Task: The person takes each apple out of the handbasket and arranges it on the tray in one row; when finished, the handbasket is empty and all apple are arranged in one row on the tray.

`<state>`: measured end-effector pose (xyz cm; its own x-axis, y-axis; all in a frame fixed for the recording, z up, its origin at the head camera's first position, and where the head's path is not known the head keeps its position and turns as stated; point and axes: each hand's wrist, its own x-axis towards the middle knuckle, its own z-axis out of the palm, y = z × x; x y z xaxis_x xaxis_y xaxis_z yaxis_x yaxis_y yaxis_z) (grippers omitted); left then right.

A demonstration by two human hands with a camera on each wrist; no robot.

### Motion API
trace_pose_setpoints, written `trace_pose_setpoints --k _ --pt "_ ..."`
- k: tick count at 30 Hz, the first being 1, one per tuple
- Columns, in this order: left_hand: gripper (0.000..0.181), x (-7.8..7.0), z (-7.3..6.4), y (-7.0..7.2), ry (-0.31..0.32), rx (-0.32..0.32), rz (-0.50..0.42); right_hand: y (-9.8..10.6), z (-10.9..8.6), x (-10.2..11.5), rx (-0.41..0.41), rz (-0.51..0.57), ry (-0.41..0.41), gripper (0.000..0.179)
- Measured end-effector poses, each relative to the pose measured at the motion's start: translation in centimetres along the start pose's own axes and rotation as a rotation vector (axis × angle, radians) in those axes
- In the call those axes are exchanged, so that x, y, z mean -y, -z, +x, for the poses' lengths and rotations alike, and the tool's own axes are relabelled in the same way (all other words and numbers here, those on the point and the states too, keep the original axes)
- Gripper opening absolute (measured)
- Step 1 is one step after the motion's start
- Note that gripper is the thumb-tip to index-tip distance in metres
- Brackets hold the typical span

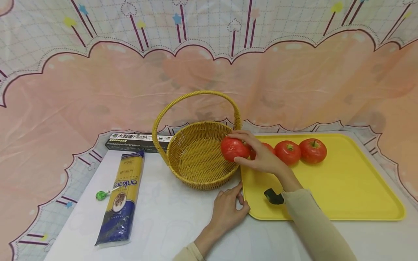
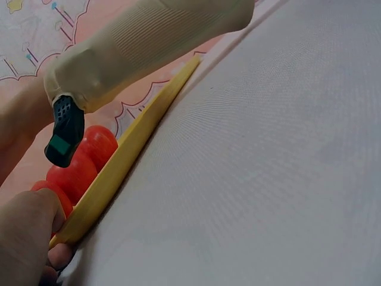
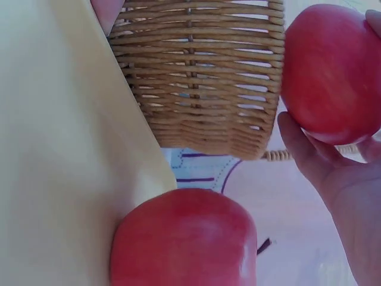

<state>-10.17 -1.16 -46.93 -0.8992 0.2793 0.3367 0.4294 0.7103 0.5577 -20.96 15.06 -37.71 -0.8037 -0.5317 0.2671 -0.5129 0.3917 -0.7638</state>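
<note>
My right hand [image 1: 258, 154] grips a red tomato [image 1: 233, 148] at the right rim of the yellow wicker basket [image 1: 204, 185]. In the right wrist view, the fingers curl round this tomato [image 3: 333, 74], level with the top of the woven wall [image 3: 202, 77]. My left hand [image 1: 226, 210] pinches the near left corner of the yellow tray [image 1: 343, 192]. Its thumb lies over the rim and a fingertip shows beneath in the left wrist view. Three tomatoes sit in a row along the tray's back, one [image 1: 268, 148] partly hidden behind my right hand.
Left of the basket lies a blue and yellow pasta packet [image 1: 121, 199], with a small green-wrapped lollipop [image 1: 101, 195] beside it. A dark pasta box [image 1: 137, 143] lies behind, partly covered by the basket. A patterned cloth [image 1: 196, 79] hangs at the table's back.
</note>
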Motion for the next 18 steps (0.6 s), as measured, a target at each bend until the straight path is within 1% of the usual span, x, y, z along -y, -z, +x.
trace_pose_setpoints --k 6,12,14,18 --pt "0.051 0.1 -0.1 0.0 -0.022 -0.02 0.011 0.4 -1.1 0.3 -0.029 0.015 -0.063 0.066" --pt "0.053 0.2 0.0 -0.1 -0.022 -0.019 0.005 1.6 -1.9 2.0 -0.032 0.047 -0.132 0.066" --pt "0.053 0.2 0.0 -0.2 -0.022 -0.015 0.001 1.9 -2.2 1.6 -0.04 0.027 -0.13 0.066" --pt "0.053 0.1 0.0 -0.1 -0.025 -0.018 0.007 2.3 -2.4 0.0 -0.063 -0.019 -0.11 0.066"
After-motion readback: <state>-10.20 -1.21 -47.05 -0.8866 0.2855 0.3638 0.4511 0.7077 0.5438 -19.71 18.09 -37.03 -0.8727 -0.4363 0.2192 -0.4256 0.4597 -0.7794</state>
